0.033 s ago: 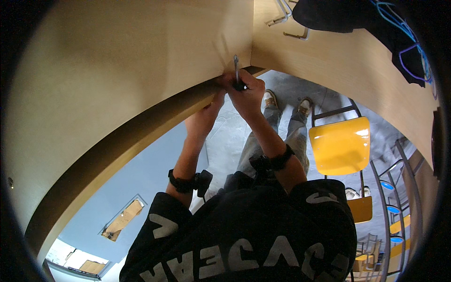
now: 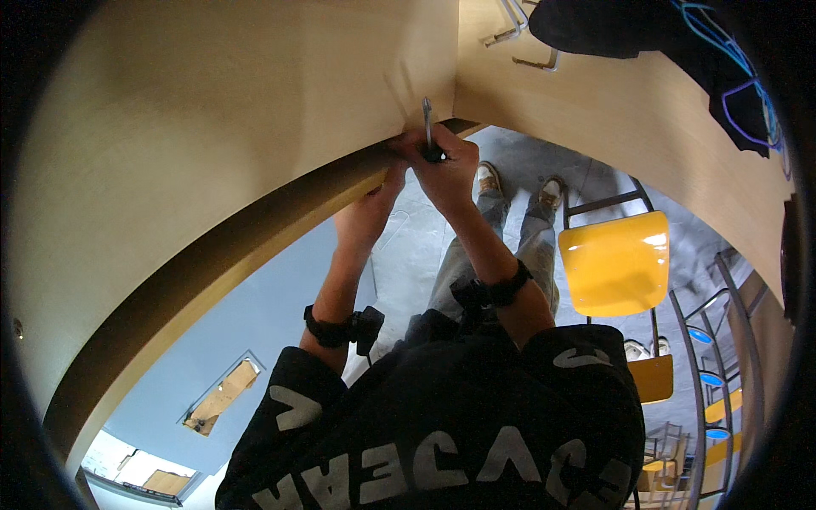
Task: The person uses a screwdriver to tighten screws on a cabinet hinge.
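Note:
My right hand [image 2: 446,166] is closed around a slim tool that looks like a screwdriver [image 2: 427,119]. Its metal shaft points up from my fist, and a bit of dark handle shows between the fingers. The shaft stands close in front of a pale wooden panel [image 2: 255,93], near the corner where it meets a second panel [image 2: 595,106]. My left hand [image 2: 374,208] is just left of the right one, against the brown edge [image 2: 280,191] of the panel. Its fingers are mostly hidden by that edge and by my right hand.
Metal hooks [image 2: 540,64] and a black cloth item [image 2: 586,30] with blue and purple cords [image 2: 739,64] are at the upper right. A yellow chair [image 2: 616,263] stands right of my legs, by a metal rack [image 2: 701,365]. A grey-blue surface [image 2: 170,374] lies lower left.

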Available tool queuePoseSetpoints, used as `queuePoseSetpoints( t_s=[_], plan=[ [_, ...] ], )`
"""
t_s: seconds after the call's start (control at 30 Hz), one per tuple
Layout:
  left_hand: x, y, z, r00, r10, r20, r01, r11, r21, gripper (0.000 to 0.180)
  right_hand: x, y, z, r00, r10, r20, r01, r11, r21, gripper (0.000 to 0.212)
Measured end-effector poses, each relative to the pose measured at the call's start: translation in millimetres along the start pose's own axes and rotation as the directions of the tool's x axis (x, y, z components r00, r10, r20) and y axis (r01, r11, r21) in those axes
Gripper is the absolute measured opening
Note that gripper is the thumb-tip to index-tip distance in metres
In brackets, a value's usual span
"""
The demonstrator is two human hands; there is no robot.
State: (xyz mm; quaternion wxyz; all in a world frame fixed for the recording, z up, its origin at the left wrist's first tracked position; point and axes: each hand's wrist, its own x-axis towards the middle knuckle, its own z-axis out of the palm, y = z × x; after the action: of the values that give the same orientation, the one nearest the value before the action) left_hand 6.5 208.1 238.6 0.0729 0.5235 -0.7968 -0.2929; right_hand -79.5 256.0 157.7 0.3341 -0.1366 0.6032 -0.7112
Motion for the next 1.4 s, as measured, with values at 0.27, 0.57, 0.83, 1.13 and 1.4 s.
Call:
queuePoseSetpoints(
  t_s=[0.27,0.57,0.83,1.13,1.4],
  plan=[
    [-11,-9,-6,0.992,-0.084,0.097,0.085,0.996,-0.003,0.023,4,9,-5,0.941,-0.300,0.157,0.275,0.948,0.159,0.010],
    [-49,-26,-11,0.993,-0.107,0.050,0.109,0.993,-0.041,0.016,-22,17,-9,0.862,-0.342,0.375,0.324,0.939,0.111,0.022],
    [-89,-71,-25,0.970,0.221,0.105,-0.245,0.877,0.413,0.015,-46,36,2,0.622,-0.392,0.677,0.408,0.901,0.147,0.020],
    [-120,-69,-44,0.995,-0.098,-0.003,0.097,0.987,0.128,0.018,-89,45,21,0.704,-0.351,0.617,0.303,0.935,0.187,0.013],
    [-162,-106,-52,0.955,-0.226,-0.194,0.165,0.943,-0.288,0.019,-108,46,13,0.754,-0.123,0.645,-0.028,0.975,0.219,0.009]
  ],
)
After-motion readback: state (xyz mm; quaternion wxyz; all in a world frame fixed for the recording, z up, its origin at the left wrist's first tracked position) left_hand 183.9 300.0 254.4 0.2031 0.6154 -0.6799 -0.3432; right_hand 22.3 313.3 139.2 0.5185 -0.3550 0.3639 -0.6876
